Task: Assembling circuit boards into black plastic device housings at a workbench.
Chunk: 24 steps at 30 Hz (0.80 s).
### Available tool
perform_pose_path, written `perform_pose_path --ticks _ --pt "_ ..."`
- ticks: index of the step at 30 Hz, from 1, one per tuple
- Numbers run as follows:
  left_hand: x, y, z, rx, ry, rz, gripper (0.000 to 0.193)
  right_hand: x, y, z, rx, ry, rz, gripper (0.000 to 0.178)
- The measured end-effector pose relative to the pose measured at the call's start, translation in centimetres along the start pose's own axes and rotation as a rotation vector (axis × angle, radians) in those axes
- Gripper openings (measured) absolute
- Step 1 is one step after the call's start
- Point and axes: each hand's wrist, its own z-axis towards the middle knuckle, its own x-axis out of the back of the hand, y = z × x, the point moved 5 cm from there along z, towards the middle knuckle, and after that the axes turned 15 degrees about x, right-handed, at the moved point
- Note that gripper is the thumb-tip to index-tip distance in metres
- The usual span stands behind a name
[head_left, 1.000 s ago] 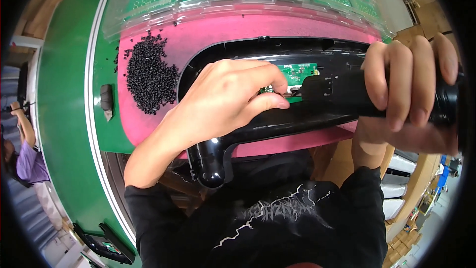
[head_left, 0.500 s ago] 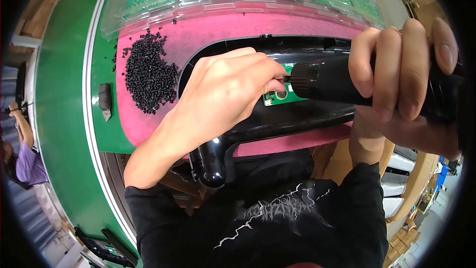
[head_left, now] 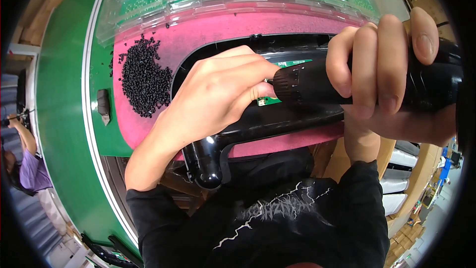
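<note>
Gripping the black electric screwdriver (head_left: 310, 83), the right hand's (head_left: 391, 69) fingers wrap its barrel; the left hand's (head_left: 218, 87) thumb and forefinger close in at its nose, though what they pinch is hidden. The green circuit board (head_left: 270, 101) already lies inside the black plastic shell (head_left: 282, 118); fastened points are covered, and many black screws (head_left: 144, 79) remain loose.

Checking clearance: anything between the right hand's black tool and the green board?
Yes: the left hand, at the nose of the black tool and over part of the green board. No other obstacle shows; tool tip hidden.
</note>
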Motion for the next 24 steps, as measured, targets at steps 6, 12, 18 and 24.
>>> perform_pose_path --ticks 6,12,18,24 --pt "0.8 0.2 0.0 -0.08 0.066 -0.012 0.02 0.0 0.5 -0.3 0.008 -0.032 0.047 0.061" --pt "0.3 0.5 0.3 -0.072 0.056 0.092 0.014 -0.2 0.6 -0.8 0.039 0.054 0.053 0.058" --pt "2.1 0.4 0.0 0.025 0.347 -0.022 0.012 -0.3 0.1 -0.4 -0.122 0.103 -0.139 0.064" --pt "1.5 -0.1 -0.1 0.161 0.327 0.046 0.009 -0.1 2.3 -1.9 -0.07 0.135 -0.227 0.067"
